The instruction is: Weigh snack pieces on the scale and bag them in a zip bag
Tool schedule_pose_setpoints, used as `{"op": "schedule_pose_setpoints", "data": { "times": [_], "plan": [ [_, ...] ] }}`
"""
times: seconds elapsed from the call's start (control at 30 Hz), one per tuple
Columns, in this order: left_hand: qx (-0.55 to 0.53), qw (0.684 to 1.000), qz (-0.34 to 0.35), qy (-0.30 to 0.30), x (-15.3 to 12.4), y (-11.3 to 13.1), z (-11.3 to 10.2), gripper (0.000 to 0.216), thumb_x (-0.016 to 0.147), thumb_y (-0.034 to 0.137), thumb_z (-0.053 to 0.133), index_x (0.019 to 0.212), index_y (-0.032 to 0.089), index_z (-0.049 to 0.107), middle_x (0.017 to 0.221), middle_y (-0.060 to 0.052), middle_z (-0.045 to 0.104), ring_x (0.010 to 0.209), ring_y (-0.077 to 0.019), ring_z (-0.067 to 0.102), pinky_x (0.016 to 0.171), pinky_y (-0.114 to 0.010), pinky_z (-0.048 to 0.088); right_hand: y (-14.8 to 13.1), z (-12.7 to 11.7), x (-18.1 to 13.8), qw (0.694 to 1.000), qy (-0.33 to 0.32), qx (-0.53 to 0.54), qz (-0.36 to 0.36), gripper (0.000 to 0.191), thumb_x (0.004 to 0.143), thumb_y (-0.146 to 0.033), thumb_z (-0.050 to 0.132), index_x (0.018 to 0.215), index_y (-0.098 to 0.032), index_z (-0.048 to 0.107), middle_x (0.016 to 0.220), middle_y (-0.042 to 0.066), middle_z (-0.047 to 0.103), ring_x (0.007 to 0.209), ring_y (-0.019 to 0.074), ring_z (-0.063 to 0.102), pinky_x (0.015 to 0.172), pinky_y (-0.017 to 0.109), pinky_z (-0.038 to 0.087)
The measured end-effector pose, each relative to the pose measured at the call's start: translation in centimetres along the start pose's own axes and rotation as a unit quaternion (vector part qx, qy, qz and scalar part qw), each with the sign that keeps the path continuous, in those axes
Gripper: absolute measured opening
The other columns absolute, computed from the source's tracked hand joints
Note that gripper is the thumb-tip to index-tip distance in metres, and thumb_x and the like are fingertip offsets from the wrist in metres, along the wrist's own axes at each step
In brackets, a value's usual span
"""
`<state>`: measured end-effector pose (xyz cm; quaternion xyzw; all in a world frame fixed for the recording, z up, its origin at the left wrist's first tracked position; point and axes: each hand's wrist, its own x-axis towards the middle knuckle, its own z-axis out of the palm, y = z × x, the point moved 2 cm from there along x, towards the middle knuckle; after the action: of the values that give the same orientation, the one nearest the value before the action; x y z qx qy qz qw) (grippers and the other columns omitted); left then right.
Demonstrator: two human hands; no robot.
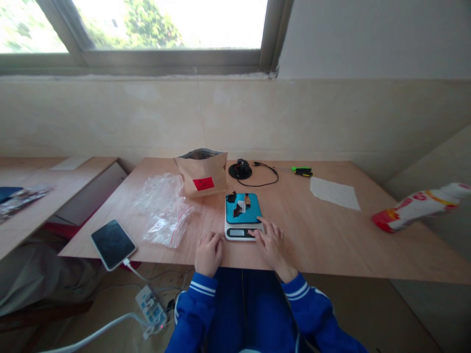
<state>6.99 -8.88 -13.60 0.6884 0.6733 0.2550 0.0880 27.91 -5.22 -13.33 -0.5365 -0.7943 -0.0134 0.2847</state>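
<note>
A kitchen scale (227, 215) with a blue top and a white body lies in front of me. Several dark, dried-looking pieces (237, 210) and a small white slip (242, 206) rest on its platform. My right hand (271, 243) reaches over the scale's right front corner, fingers apart, one fingertip at the dark button panel and another at the platform's edge. The display (237, 233) shows no reading that I can make out. Loosely curled, my left hand (208, 254) rests on the table by the scale's left front corner, with nothing visible in it.
Behind the scale stands an open brown paper pouch (198, 174). Clear plastic bags (165, 211) and a phone on a cable (113, 244) lie left. Further right are a black round-based device (241, 169), a screwdriver (302, 171), white paper (334, 192) and a tilted bottle (415, 208).
</note>
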Motion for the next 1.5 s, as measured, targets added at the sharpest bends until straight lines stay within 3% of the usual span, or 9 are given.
{"op": "schedule_pose_setpoints", "data": {
  "times": [0.13, 0.37, 0.73, 0.93, 1.07, 1.2, 1.27, 1.37, 1.5],
  "plan": [
    [-0.001, 1.000, 0.001, 0.002, 0.0, 0.1, 0.0, 0.029, 0.092, 0.021, 0.037, 0.106, 0.025, 0.062, 0.100, -0.004, 0.066, 0.091, -0.0200, 0.063, 0.085, -0.036, 0.040, 0.3, -0.2, 0.0, 0.999, 0.021, 0.024, -0.021, 0.035, 0.097, -0.030, 0.038, 0.102, -0.032, 0.072, 0.130, 0.005, 0.054, 0.109, 0.0242, 0.051, 0.087, 0.040, 0.038],
    [-0.008, 1.000, -0.004, 0.006, 0.0, 0.2, -0.1, 0.029, 0.092, 0.020, 0.038, 0.107, 0.025, 0.062, 0.099, -0.004, 0.066, 0.090, -0.0203, 0.063, 0.083, -0.036, 0.041, 0.8, -1.3, 0.1, 0.991, 0.100, 0.070, 0.053, 0.039, 0.098, -0.028, 0.033, 0.108, -0.026, 0.070, 0.117, 0.009, 0.055, 0.105, 0.0231, 0.053, 0.094, 0.043, 0.036],
    [-0.035, 0.999, -0.022, 0.008, 0.1, 0.3, -0.5, 0.027, 0.092, 0.020, 0.037, 0.102, 0.023, 0.063, 0.094, -0.004, 0.066, 0.090, -0.0207, 0.062, 0.082, -0.036, 0.042, 1.1, -0.8, -0.2, 0.990, 0.095, 0.090, 0.044, 0.038, 0.098, -0.028, 0.032, 0.101, -0.023, 0.070, 0.113, 0.010, 0.054, 0.102, 0.0243, 0.050, 0.092, 0.044, 0.038],
    [-0.165, 0.984, -0.055, 0.048, 0.8, 0.0, -0.7, 0.027, 0.089, 0.014, 0.037, 0.100, 0.020, 0.061, 0.094, -0.005, 0.064, 0.086, -0.0179, 0.062, 0.078, -0.032, 0.047, 1.1, -1.1, -0.1, 0.990, 0.092, 0.098, 0.052, 0.038, 0.097, -0.028, 0.033, 0.099, -0.022, 0.071, 0.113, 0.011, 0.054, 0.102, 0.0245, 0.051, 0.093, 0.046, 0.038],
    [-0.216, 0.965, -0.058, 0.136, 3.4, 0.6, -3.3, 0.025, 0.086, 0.013, 0.039, 0.100, 0.017, 0.059, 0.099, -0.008, 0.057, 0.076, -0.0144, 0.058, 0.071, -0.030, 0.050, 1.2, -1.0, -0.1, 0.988, 0.094, 0.106, 0.055, 0.039, 0.097, -0.030, 0.032, 0.099, -0.023, 0.071, 0.113, 0.011, 0.055, 0.102, 0.0249, 0.051, 0.091, 0.046, 0.039],
    [-0.229, 0.946, -0.018, 0.230, 7.5, 2.1, -7.8, 0.037, 0.085, 0.012, 0.041, 0.119, 0.019, 0.052, 0.118, -0.010, 0.051, 0.077, -0.0119, 0.057, 0.066, -0.027, 0.051, 1.2, -0.8, -0.1, 0.988, 0.098, 0.106, 0.054, 0.038, 0.097, -0.028, 0.033, 0.098, -0.022, 0.071, 0.111, 0.011, 0.055, 0.102, 0.0247, 0.051, 0.091, 0.046, 0.039],
    [-0.222, 0.935, 0.024, 0.277, 9.7, 2.8, -10.1, 0.044, 0.086, 0.012, 0.041, 0.129, 0.021, 0.046, 0.132, -0.012, 0.044, 0.096, -0.0165, 0.058, 0.069, -0.027, 0.052, 1.2, -0.8, -0.1, 0.988, 0.097, 0.107, 0.053, 0.038, 0.097, -0.028, 0.034, 0.098, -0.022, 0.071, 0.111, 0.011, 0.055, 0.102, 0.0244, 0.050, 0.091, 0.046, 0.039],
    [-0.191, 0.930, 0.087, 0.302, 12.7, 3.8, -12.5, 0.053, 0.086, 0.011, 0.040, 0.138, 0.023, 0.037, 0.145, -0.011, 0.034, 0.122, -0.0218, 0.048, 0.083, -0.030, 0.052, 1.2, -0.7, -0.1, 0.988, 0.099, 0.109, 0.049, 0.037, 0.097, -0.027, 0.035, 0.098, -0.022, 0.071, 0.111, 0.011, 0.055, 0.101, 0.0241, 0.050, 0.090, 0.044, 0.040],
    [-0.157, 0.937, 0.128, 0.286, 15.8, 4.1, -13.7, 0.059, 0.085, 0.008, 0.039, 0.142, 0.023, 0.031, 0.151, -0.011, 0.028, 0.132, -0.0234, 0.040, 0.094, -0.035, 0.049, 1.0, -0.6, -0.1, 0.990, 0.093, 0.106, 0.031, 0.036, 0.096, -0.028, 0.037, 0.097, -0.023, 0.072, 0.111, 0.010, 0.056, 0.101, 0.0241, 0.051, 0.089, 0.043, 0.040]
  ]
}}
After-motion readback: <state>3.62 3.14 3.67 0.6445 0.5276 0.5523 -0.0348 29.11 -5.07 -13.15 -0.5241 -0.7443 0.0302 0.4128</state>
